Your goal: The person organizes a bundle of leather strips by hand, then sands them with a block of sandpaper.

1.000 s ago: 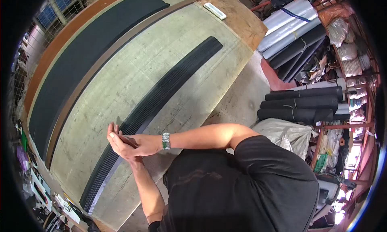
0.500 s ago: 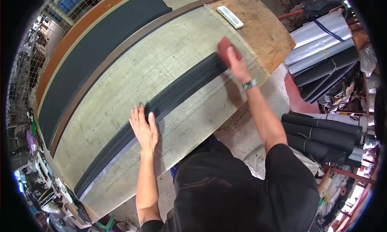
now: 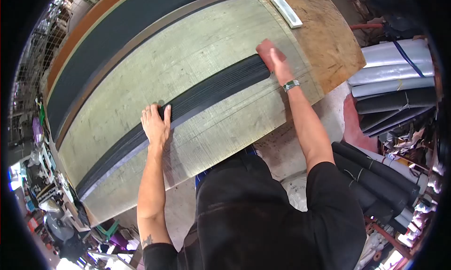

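Note:
A long bundle of black strips (image 3: 211,86) lies across the pale worktable (image 3: 202,47). My left hand (image 3: 156,124) rests on the strips near their middle, thumb apart from the fingers, which reach over the far edge. At the strips' right end, my right hand (image 3: 280,65) is wrapped round a red block (image 3: 267,53) and holds it against the strip ends. The hand and block are slightly blurred.
A white tray-like piece (image 3: 286,12) lies on the brown board (image 3: 324,40) at the table's right end. Black sheet material (image 3: 122,40) and a brown strip (image 3: 101,68) run along the far side. Rolls of material (image 3: 394,63) are stacked at the right.
The view has shifted. My left hand sits slightly farther left along the strips. My right hand still holds the red block at their right end, where the strip ends look more even.

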{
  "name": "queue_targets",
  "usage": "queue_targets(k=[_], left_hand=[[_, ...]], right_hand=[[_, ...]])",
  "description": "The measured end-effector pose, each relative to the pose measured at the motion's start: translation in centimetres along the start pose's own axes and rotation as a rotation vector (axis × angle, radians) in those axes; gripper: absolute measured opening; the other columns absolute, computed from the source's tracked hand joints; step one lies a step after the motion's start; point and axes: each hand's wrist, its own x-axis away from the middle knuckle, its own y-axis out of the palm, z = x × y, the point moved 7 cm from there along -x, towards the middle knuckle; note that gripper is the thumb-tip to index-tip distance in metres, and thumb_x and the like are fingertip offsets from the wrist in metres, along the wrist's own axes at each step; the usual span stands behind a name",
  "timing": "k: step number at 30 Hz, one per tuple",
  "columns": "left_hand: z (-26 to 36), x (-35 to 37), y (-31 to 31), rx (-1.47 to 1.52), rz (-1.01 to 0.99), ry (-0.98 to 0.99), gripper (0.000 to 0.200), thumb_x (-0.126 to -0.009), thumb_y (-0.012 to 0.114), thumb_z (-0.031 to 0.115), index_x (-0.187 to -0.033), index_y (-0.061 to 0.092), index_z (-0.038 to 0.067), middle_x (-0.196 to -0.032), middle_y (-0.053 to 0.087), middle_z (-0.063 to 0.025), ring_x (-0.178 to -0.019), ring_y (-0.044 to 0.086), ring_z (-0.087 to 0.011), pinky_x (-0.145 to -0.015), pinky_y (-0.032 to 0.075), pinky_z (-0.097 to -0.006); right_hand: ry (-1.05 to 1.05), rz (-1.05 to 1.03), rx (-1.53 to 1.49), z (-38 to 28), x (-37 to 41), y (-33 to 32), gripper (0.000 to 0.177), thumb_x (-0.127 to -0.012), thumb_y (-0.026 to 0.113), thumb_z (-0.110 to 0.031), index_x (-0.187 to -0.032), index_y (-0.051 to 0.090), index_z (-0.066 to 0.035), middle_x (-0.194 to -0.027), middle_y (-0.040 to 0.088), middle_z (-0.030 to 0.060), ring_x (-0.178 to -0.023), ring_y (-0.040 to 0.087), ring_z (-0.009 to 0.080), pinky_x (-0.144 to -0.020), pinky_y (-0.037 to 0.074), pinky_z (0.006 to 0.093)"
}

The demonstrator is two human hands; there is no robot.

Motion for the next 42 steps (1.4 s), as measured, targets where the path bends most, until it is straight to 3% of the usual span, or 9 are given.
queue_targets(k=[6,20,22,27,31,34,38,41,42], left_hand=[[-0.2,-0.9,0.2,-0.014,-0.061,-0.061,0.044,-0.100,0.065,0.048,-0.102,0.065,0.004,-0.105,0.067,-0.0164,-0.105,0.062,-0.0367,-0.095,0.047,-0.0476],[-2.0,-0.2,-0.2,-0.071,-0.095,-0.126,0.057,-0.095,0.067,0.058,-0.103,0.066,0.002,-0.111,0.067,-0.0188,-0.114,0.061,-0.0388,-0.099,0.047,-0.0479],[-2.0,0.0,-0.2,-0.071,-0.068,-0.107,0.057,-0.096,0.065,0.059,-0.103,0.066,0.002,-0.112,0.068,-0.0192,-0.115,0.061,-0.0396,-0.100,0.046,-0.0486],[-2.0,-0.6,0.1,-0.035,-0.052,-0.072,0.056,-0.097,0.063,0.058,-0.105,0.068,0.003,-0.114,0.069,-0.0189,-0.115,0.062,-0.0391,-0.101,0.047,-0.0491],[-2.4,-0.2,-0.4,-0.028,-0.021,-0.089,0.052,-0.098,0.063,0.056,-0.104,0.069,0.004,-0.109,0.069,-0.0163,-0.110,0.063,-0.0362,-0.097,0.048,-0.0465],[-2.5,-0.2,-0.3,-0.004,-0.041,-0.096,0.052,-0.097,0.064,0.056,-0.103,0.069,0.004,-0.107,0.068,-0.0155,-0.108,0.062,-0.0357,-0.095,0.047,-0.0457],[-2.7,-0.2,-0.4,0.026,-0.058,-0.096,0.052,-0.097,0.065,0.056,-0.102,0.068,0.004,-0.107,0.067,-0.0152,-0.108,0.062,-0.0355,-0.094,0.047,-0.0460],[-2.7,-0.4,-0.2,0.030,-0.038,-0.074,0.051,-0.096,0.065,0.056,-0.100,0.068,0.004,-0.105,0.067,-0.0149,-0.107,0.062,-0.0346,-0.093,0.047,-0.0457],[-2.6,-0.4,-0.2,0.032,-0.027,-0.073,0.052,-0.096,0.065,0.056,-0.100,0.068,0.005,-0.104,0.067,-0.0145,-0.107,0.062,-0.0339,-0.093,0.047,-0.0453]], right_hand=[[-0.523,-0.126,0.518,-2.2,2.1,4.3,0.062,-0.106,0.060,-0.040,-0.153,0.051,0.000,-0.161,0.048,0.0222,-0.155,0.037,0.0361,-0.126,0.029,0.0451],[-0.514,0.300,1.073,-2.8,4.5,8.7,0.046,-0.109,0.052,-0.032,-0.146,0.057,-0.006,-0.153,0.055,0.0171,-0.150,0.041,0.0384,-0.124,0.024,0.0612],[-0.666,0.165,1.006,-6.7,9.5,15.5,0.036,-0.095,0.067,-0.025,-0.125,0.060,-0.007,-0.127,0.060,0.0160,-0.130,0.052,0.0390,-0.112,0.036,0.0635],[-0.843,-0.161,0.922,-7.2,15.2,22.4,0.049,-0.090,0.071,-0.018,-0.137,0.061,-0.008,-0.136,0.061,0.0124,-0.136,0.052,0.0373,-0.109,0.039,0.0647],[-0.411,0.343,0.839,-4.5,4.3,7.6,0.032,-0.103,0.055,-0.019,-0.131,0.065,-0.007,-0.130,0.065,0.0167,-0.125,0.060,0.0383,-0.107,0.041,0.0613],[-0.326,0.458,1.037,-3.7,3.1,9.6,0.029,-0.105,0.052,-0.018,-0.127,0.066,-0.006,-0.128,0.066,0.0184,-0.120,0.061,0.0400,-0.106,0.041,0.0591],[-0.659,-0.049,0.878,-7.5,16.0,27.2,0.040,-0.092,0.066,-0.010,-0.132,0.063,-0.007,-0.134,0.063,0.0190,-0.137,0.052,0.0405,-0.119,0.030,0.0662],[-0.693,-0.082,1.194,-7.7,13.5,22.8,0.044,-0.095,0.068,-0.014,-0.138,0.062,-0.006,-0.140,0.062,0.0205,-0.136,0.055,0.0401,-0.116,0.041,0.0556],[-0.485,0.034,1.081,-7.4,10.0,17.8,0.046,-0.091,0.067,-0.012,-0.136,0.062,-0.006,-0.140,0.062,0.0201,-0.134,0.056,0.0398,-0.116,0.040,0.0560]])
